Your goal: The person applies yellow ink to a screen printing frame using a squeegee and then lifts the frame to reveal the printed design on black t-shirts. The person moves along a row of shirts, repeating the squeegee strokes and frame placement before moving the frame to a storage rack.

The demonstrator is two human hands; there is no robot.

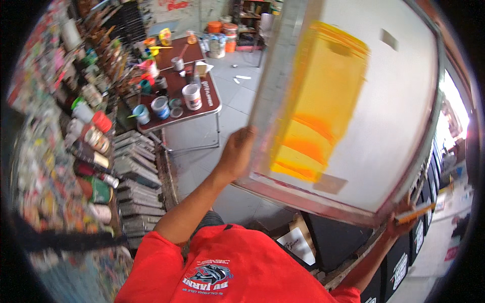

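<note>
A screen-printing frame (399, 126) is raised and tilted in front of me, its pale mesh smeared with a band of yellow and orange ink (328, 96). My left hand (238, 154) is closed round the frame's lower left edge. At the lower right corner, my right hand (400, 222) is closed on a squeegee (415, 213) with an orange-yellow edge. That hand also meets the frame's corner; its fingers are partly hidden there.
To the left, a folding table (207, 96) bears paint tubs and cups. Paint-stained shelving with bottles (96, 139) lines the far left. Grey slotted racks (139, 177) stand below it. Black printed panels (399, 272) lie in a row at right. Several buckets (217, 45) stand at the back.
</note>
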